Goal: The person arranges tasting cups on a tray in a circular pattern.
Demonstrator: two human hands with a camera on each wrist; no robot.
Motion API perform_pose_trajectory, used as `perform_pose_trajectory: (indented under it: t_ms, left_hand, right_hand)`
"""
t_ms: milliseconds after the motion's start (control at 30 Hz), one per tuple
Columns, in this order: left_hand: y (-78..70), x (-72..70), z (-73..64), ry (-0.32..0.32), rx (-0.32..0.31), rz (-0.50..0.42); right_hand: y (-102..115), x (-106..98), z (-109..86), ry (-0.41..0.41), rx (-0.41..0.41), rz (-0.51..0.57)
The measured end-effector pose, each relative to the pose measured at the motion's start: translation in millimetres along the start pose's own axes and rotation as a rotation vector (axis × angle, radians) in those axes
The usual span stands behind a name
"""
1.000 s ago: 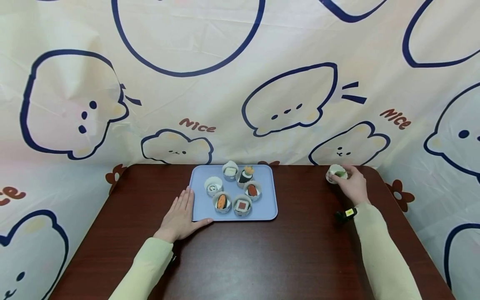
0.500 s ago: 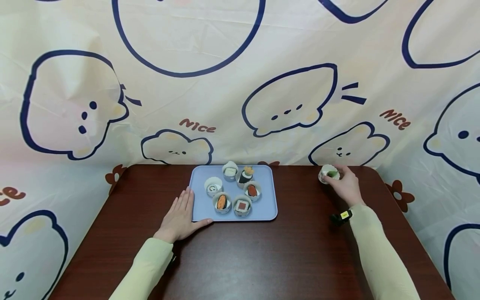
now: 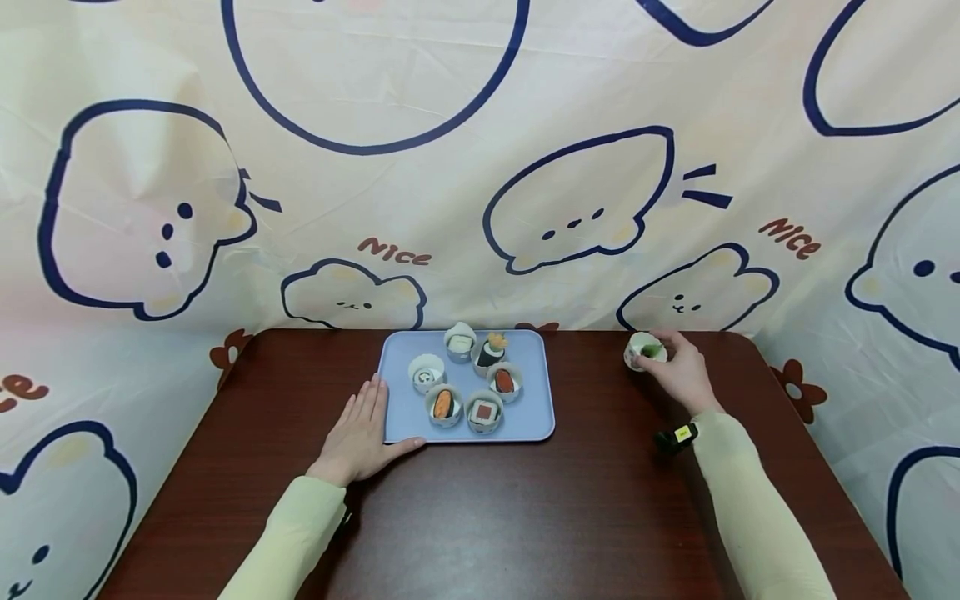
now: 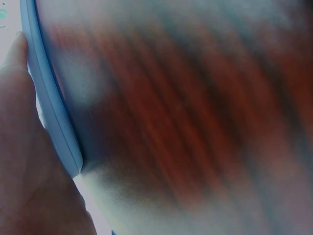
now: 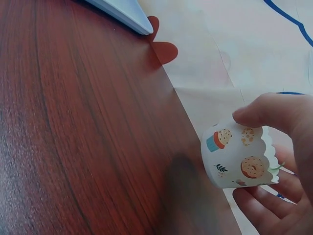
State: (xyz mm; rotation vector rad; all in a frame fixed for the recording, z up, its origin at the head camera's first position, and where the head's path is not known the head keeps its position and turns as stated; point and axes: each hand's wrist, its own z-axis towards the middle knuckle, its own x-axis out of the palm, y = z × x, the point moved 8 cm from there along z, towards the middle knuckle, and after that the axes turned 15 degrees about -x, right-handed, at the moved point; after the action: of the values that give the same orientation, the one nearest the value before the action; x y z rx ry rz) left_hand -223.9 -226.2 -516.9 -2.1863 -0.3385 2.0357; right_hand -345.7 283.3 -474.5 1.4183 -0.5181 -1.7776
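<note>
My right hand (image 3: 687,377) pinches a white paper baking cup (image 5: 234,156) between thumb and fingers, near the table's back edge. Pastries are printed on its wall, and something green (image 3: 649,351) lies inside. In the right wrist view a dark shadow falls on the table beside the cup. My left hand (image 3: 354,440) rests at the left end of a light blue tray (image 3: 532,423), fingers straight along its side and thumb at its front edge. Several paper cups with sushi pieces stand on the tray, among them one with an orange-topped piece (image 3: 444,403) and one with a red-topped piece (image 3: 504,381).
The dark brown wooden table (image 3: 480,517) is ringed by a pale cartoon-printed cloth (image 3: 450,208) at the back and sides. The tray sits near the back edge, left of the held cup, with bare wood between them.
My right hand has carried the paper cup a short way left along the back of the table, toward the tray. The left hand and the tray have stayed in place.
</note>
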Motion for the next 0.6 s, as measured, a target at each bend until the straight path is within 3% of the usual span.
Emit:
perform_pose_trajectory:
  t_ms: [267,600]
  left_hand:
    - [0.9,1.0,1.0,0.001,-0.005,0.014]
    - [-5.0,-8.4,-2.6,0.021,-0.023,0.014]
  right_hand:
    - [5.7,5.3,0.8,0.043,0.007,0.012]
    - [17.9,13.2,3.8,0.083,-0.027,0.004]
